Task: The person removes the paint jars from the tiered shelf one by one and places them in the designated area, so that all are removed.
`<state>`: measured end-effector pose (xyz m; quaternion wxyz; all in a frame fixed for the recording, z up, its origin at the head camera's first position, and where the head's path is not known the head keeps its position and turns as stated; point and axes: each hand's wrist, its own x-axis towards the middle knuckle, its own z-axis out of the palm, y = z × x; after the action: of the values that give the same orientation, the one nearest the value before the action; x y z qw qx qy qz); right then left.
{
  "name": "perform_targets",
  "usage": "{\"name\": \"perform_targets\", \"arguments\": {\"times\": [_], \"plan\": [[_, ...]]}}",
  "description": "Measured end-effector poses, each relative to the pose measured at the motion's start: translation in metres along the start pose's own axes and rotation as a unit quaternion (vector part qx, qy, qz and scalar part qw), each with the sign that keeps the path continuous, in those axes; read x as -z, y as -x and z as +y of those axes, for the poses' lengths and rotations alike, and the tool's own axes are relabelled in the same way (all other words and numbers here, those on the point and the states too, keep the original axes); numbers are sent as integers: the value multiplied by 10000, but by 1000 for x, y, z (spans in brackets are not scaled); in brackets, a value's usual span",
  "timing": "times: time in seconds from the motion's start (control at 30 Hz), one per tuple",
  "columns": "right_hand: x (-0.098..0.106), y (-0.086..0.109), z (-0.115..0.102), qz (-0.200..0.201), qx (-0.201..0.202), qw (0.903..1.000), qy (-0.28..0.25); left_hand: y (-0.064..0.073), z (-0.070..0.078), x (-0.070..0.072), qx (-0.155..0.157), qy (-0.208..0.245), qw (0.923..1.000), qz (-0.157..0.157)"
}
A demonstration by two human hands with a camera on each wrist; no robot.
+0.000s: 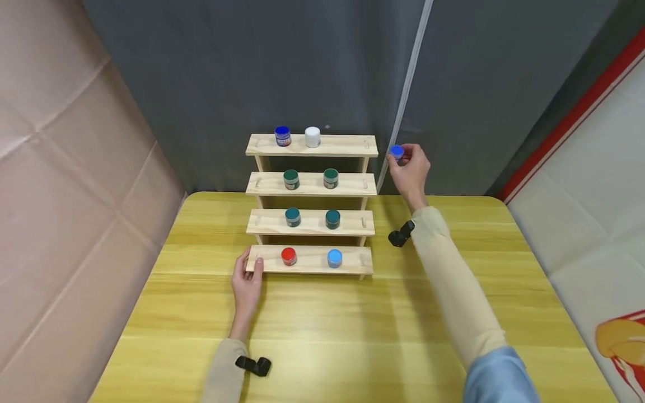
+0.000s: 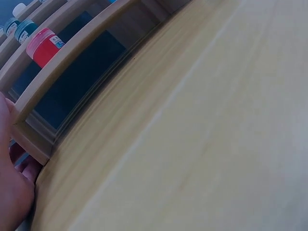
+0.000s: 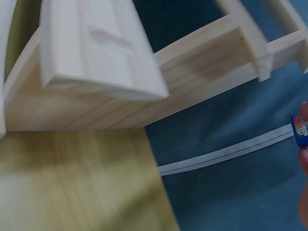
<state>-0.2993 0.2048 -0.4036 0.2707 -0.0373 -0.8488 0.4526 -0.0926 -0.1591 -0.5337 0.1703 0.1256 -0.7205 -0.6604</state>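
Observation:
A stepped wooden display rack [image 1: 262, 223] with tiered shelves stands on the table. My left hand [image 1: 247, 285] grips the left end of its lowest shelf, thumb on top. Off the rack's upper right, my right hand [image 1: 412, 172] pinches a small jar with a blue lid [image 1: 396, 151], whose label faces the right wrist camera. On the lowest shelf sit a red jar [image 1: 289, 256] and a light blue jar [image 1: 335, 258]. Green-lidded jars [image 1: 290, 179] stand in pairs on the two middle shelves. Up top are a dark blue jar [image 1: 283, 136] and a white jar [image 1: 312, 137].
The rack stands toward the back of a yellow wood-grain table [image 1: 312, 336]. Behind it hangs a dark grey curtain [image 1: 227, 84] with a pale vertical strip [image 1: 413, 61]. Light-coloured walls [image 1: 75, 196] flank both sides.

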Motion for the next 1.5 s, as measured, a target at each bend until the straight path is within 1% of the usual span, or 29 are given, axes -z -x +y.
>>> {"name": "perform_targets", "arguments": {"times": [0.03, 0.17, 0.3, 0.47, 0.53, 0.63, 0.73, 0.87, 1.0, 1.13, 1.23, 1.4, 1.5], "plan": [[0, 2, 3, -41, -6, 10000, 2, 2, 3, 0, -17, 15, 10000, 3], [-3, 10, 15, -225, -117, 9997, 27, 2, 4, -1, -93, 105, 9999, 43], [-5, 21, 27, -304, -315, 9990, 36, 1, 2, -1, -152, 215, 9997, 14], [-6, 32, 42, -461, -545, 9974, 108, 1, -3, -2, -105, 297, 9995, 16], [-6, 36, 47, -570, -626, 9963, 135, 1, -3, -3, -85, 291, 9995, 25], [-7, 43, 56, -692, -729, 9948, 130, 1, -3, -4, -141, 277, 9995, 15], [-8, 48, 65, -742, -836, 9936, 182, -4, -16, -6, -164, 269, 9995, 28], [-11, 53, 72, -813, -956, 9918, 227, -11, -36, -6, -82, 258, 9996, 75], [-17, 60, 82, -899, -1081, 9898, 222, -8, -37, -3, -94, 143, 9998, 126], [-21, 68, 92, -950, -1359, 9861, 81, -6, -37, 0, -106, 151, 9998, 99], [-23, 75, 99, -995, -1527, 9832, 77, -6, -38, 1, -51, 158, 9998, 95], [-27, 80, 105, -1009, -1515, 9830, 235, -6, -39, 0, 28, 102, 9999, 123], [-29, 80, 105, -977, -1500, 9836, 227, -8, -39, 0, 27, 109, 9999, 122]]}}
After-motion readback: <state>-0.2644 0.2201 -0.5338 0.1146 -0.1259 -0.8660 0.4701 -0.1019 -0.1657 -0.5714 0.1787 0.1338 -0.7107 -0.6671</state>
